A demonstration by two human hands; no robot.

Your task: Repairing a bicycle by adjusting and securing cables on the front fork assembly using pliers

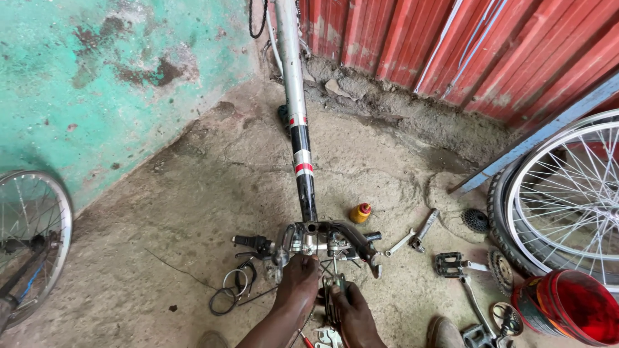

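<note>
left hand: fingers curled together on the underside of the bicycle frame, at the bracket where the silver and black tube ends; the grip looks closed on the metal there
right hand: just beside the left hand, on its right and a little nearer the person, fingers wrapped shut around a dark multi-key tool whose tips point up toward the bracket
frame: rises straight away from the grip toward the far wall, with red and white bands partway up; black crank parts spread to both sides of the held spot
left of the grip: a black handlebar grip and a loop of black cable on the concrete floor
right of the grip: a small yellow bottle with a red cap, a silver wrench, a second spanner, a black pedal and toothed sprockets
far right: a spoked wheel with tyre and a red bucket
far left: another wheel against the green wall
behind: red corrugated sheeting
</note>
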